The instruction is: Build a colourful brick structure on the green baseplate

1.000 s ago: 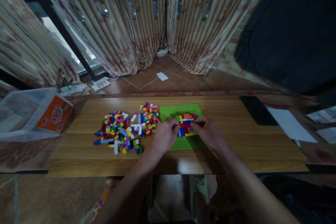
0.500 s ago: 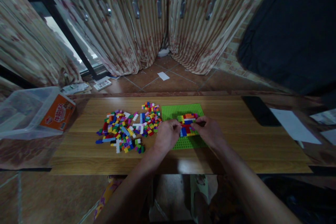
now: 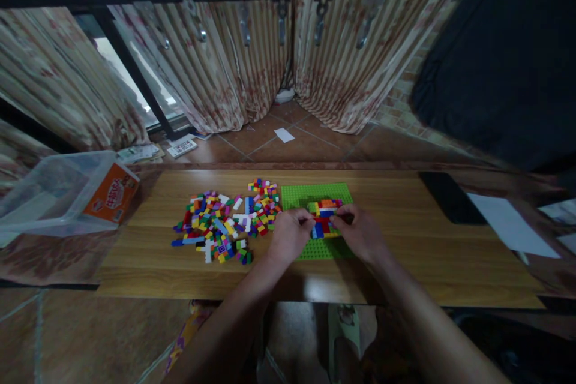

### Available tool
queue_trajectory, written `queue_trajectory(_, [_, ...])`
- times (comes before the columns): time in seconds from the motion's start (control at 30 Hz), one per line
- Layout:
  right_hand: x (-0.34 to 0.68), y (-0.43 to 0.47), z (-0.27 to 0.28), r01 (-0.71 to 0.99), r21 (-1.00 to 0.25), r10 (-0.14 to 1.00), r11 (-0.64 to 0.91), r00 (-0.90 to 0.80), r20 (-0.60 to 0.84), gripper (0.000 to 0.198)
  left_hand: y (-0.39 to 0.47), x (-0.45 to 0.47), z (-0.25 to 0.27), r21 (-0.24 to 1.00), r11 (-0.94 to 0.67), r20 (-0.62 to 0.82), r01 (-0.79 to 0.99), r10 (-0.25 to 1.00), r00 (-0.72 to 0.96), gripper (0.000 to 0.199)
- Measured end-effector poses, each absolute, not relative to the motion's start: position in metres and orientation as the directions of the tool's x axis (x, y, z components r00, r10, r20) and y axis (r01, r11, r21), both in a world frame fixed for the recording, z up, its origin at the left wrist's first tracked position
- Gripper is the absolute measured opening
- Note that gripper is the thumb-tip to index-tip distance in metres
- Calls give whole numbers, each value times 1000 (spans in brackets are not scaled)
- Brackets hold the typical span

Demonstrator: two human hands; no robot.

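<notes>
A green studded baseplate (image 3: 315,192) lies on the wooden table, with a build of coloured toy bricks (image 3: 327,213) on it. Red, blue, white, yellow and orange bricks show in the build. My left hand (image 3: 290,234) is closed in a pinch at the build's left side, by a red brick. At the opposite side, my right hand (image 3: 360,231) pinches the bricks, thumb and forefinger close together. The fingers partly cover the build, and exactly which brick each hand grips is hard to make out.
Left of the baseplate spreads a pile of loose toy bricks (image 3: 220,222). A clear plastic bin (image 3: 58,192) with an orange label stands at the left end of the table (image 3: 414,252). To the right lie a dark flat tablet-like object (image 3: 452,198) and white paper (image 3: 513,225).
The whole view has shifted slightly, so everything appears a little lower and further right. Both hands stay at the build, with the right fingers a little closer over it.
</notes>
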State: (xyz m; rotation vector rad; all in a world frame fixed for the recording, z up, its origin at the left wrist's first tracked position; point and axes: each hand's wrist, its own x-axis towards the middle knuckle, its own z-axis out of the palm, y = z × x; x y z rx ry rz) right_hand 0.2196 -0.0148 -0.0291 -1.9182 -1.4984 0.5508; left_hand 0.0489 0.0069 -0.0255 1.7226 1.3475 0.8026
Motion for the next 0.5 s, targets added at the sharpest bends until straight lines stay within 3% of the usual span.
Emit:
queue_trajectory(0.2, [232,-10,-29,669,-730,969,-139,243,38,21,12,35,-18,897,-145,23,418,959,283,20])
queue_trajectory(0.37, [235,-11,-5,644,-729,919,-232,391,53,16,29,11,-8,888,-172,97,427,976,193,18])
queue_trajectory(0.43, [229,-22,13,550,-819,924,-164,377,68,16,35,-5,-1,880,-166,121,446,984,129,19])
queue_trajectory(0.5, [220,-37,28,518,-855,957,21,236,167,21,40,-25,6,865,-152,143,478,988,56,20])
